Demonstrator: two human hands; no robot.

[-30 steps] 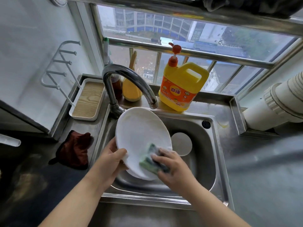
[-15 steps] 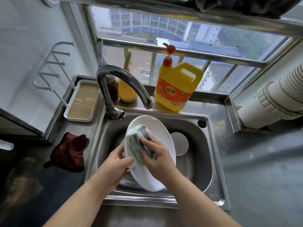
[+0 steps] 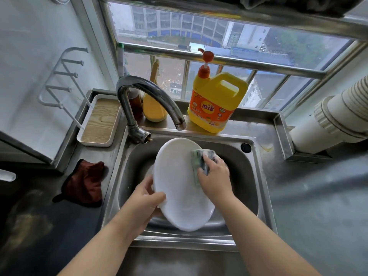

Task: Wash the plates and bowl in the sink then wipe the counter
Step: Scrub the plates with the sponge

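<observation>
The white oval ceramic plate (image 3: pixel 182 184) is held tilted above the basin of the stainless-steel sink (image 3: pixel 256 176), its face turned toward the camera and its lower end close to the near wall of the basin. The left hand (image 3: pixel 144 204) grips the plate's left rim, thumb curled over the front face and fingers behind, out of sight. The right hand (image 3: pixel 216 177) has its fingers curled around a green and grey scouring sponge (image 3: pixel 201 161) and presses it against the plate's upper right rim.

Change from the earlier views: one second ago the sponge worked the lower right part of the plate; half a second ago it sat at the upper left of the face; it now sits at the upper right edge. The plate has also turned in the left hand's grip. Judgement: the scrub pass has covered most of the face, and this plate is likely near ready for rinsing. Whether other plates or the bowl remain unwashed cannot be told, because the plate hides most of the basin.

The curved chrome tap (image 3: pixel 151 98) stands behind the plate; no water is seen running. A yellow detergent jug with an orange pump (image 3: pixel 217 102) stands on the rear ledge. A dark red cloth (image 3: pixel 85 182) lies on the grey counter (image 3: pixel 318 196) left of the sink, untouched; the wipe step is not yet begun.
</observation>
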